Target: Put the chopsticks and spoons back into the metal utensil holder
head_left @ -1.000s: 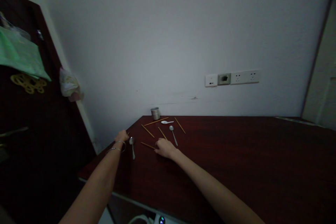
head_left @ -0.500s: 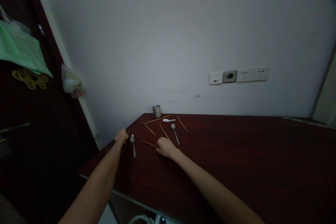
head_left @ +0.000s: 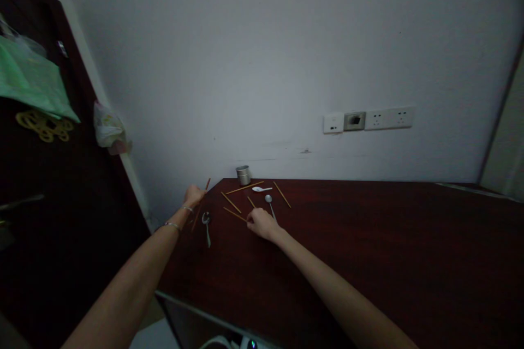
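Observation:
My left hand (head_left: 194, 196) is closed on a wooden chopstick (head_left: 208, 184), lifted and tilted at the table's left edge. Pinched in my right hand (head_left: 262, 223) is another chopstick (head_left: 234, 214), which points left over the table. Close to my left hand lies a metal spoon (head_left: 207, 227). A second metal spoon (head_left: 269, 199) lies just beyond my right hand, which hides its handle's end. Farther back are a white spoon (head_left: 261, 189), several loose chopsticks (head_left: 282, 194) and a metal cup (head_left: 243, 175) standing upright.
The dark red-brown table (head_left: 368, 251) meets a pale wall holding a row of sockets (head_left: 370, 120). A dark door (head_left: 61, 218) with a green bag (head_left: 35, 79) stands at left. A plastic bag (head_left: 108, 125) hangs beside it. Cables (head_left: 216, 342) show below the front edge.
My left hand has risen and moved away from me, lifting its chopstick off the tabletop. The chopstick in my right hand has tilted up slightly, and that hand has shifted a little farther away.

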`<state>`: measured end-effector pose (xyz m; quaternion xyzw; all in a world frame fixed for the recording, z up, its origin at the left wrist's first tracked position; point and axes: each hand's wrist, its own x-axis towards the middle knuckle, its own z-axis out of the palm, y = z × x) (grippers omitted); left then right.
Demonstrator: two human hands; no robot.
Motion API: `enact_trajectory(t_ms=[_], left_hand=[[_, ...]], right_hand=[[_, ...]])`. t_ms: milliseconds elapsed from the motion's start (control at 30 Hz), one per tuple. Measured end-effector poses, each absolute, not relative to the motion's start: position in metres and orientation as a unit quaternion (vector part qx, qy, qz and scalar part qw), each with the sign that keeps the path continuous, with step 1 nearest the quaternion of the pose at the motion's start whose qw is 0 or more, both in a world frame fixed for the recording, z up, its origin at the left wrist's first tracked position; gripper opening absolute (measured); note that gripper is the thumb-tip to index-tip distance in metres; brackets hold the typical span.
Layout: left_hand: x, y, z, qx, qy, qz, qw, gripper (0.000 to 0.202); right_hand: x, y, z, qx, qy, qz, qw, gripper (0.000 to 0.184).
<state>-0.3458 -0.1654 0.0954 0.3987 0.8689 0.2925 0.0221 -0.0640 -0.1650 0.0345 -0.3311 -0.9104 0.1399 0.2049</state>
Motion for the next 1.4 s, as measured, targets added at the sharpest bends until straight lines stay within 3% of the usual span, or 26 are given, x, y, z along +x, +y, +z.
enact_trajectory(t_ms=[267,433,567,833,1400], left_hand=[[-0.242,-0.122,0.134,0.453,0.741,0.456,0.192,0.015],[-0.163,-0.102,0.123,0.498,0.646,0.474,0.331,0.012],[-0.098,-0.088,0.102,0.505,0.589,0.468,0.422,0.012],[-0.006,-0.085,0.054,0.46,0.478,0.485,0.57,0.006],[0.018,-0.086,0.03,0.422,0.513,0.494,0.561,0.008]], right_hand=[[0.004,-0.121,0.048,-0.391,-0.754,0.318,0.422,0.017],[0.066,-0.11,0.048,-0.438,-0.565,0.504,0.486,0.014],[0.11,-0.114,0.043,-0.445,-0.483,0.534,0.533,0.009],[0.149,-0.12,0.026,-0.458,-0.45,0.553,0.531,0.007],[0.143,-0.125,0.016,-0.452,-0.46,0.583,0.495,0.005]])
